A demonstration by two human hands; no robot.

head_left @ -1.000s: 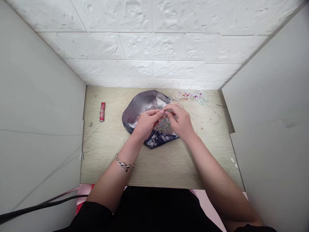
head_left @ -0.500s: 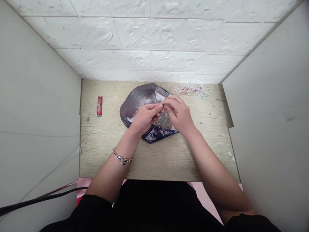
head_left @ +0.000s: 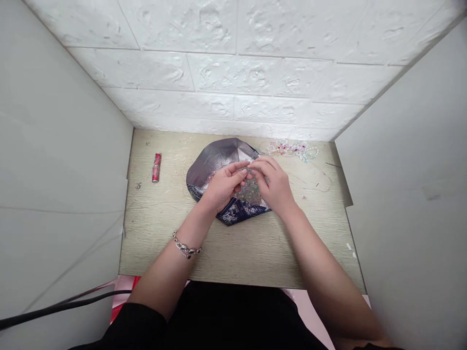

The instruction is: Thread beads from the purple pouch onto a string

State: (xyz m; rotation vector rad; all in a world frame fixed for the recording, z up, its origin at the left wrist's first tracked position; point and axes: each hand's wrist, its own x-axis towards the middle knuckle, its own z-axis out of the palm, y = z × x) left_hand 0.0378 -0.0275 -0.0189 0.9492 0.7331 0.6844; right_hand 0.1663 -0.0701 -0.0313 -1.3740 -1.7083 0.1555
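Observation:
My left hand (head_left: 223, 187) and my right hand (head_left: 274, 183) meet fingertip to fingertip above an opened foil bag (head_left: 215, 160), silver inside and dark blue patterned outside. Both hands are pinched shut on something tiny between them, too small to name. Small clear and coloured beads (head_left: 250, 190) lie in the bag under my fingers. A chain bracelet (head_left: 187, 249) is on my left wrist.
A red tube (head_left: 156, 167) lies on the wooden table (head_left: 255, 248) at the left. A string of pale beads (head_left: 292, 147) sits at the back right near the white brick wall. Thin thread loops lie at the right. Grey panels close both sides; a black cable crosses at lower left.
The hands stay pinched together over the bag, with only small finger shifts. The view has moved slightly as my head moved.

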